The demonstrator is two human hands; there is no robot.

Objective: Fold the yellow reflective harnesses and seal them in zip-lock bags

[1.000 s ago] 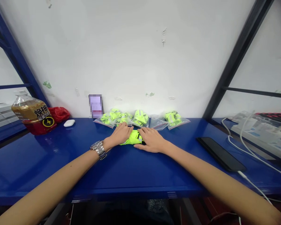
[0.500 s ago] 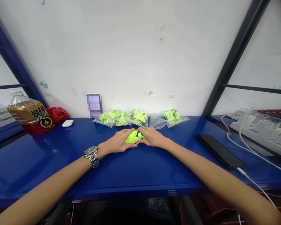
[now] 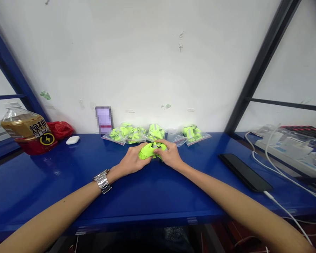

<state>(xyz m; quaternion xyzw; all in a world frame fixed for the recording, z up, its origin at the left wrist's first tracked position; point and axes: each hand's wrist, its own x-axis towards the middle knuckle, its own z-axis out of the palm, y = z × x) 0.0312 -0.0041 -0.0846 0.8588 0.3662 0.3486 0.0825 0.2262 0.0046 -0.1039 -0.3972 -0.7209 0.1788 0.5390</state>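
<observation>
Both my left hand [image 3: 133,161] and my right hand [image 3: 171,155] grip a crumpled bundle of neon yellow reflective fabric [image 3: 148,151], probably a folded safety vest. My fingers cover much of it. Just beyond my hands, several zip bags with neon yellow reflective vests [image 3: 127,135] lie in a row along the wall. A nearly flat clear zip bag [image 3: 178,140] lies close to my right fingertips. A steel wristwatch [image 3: 102,181] sits on my left wrist.
The glossy blue table [image 3: 68,175] holds a large amber drink bottle [image 3: 28,133], a red plastic bag [image 3: 60,129] and a white earbud case [image 3: 72,140] at left. A black smartphone [image 3: 244,172] with a white cable and a power strip [image 3: 287,149] are at right.
My hands have gathered the neon bundle up from the table into a tighter, rounder wad and moved closer together around it. The view has shifted slightly.
</observation>
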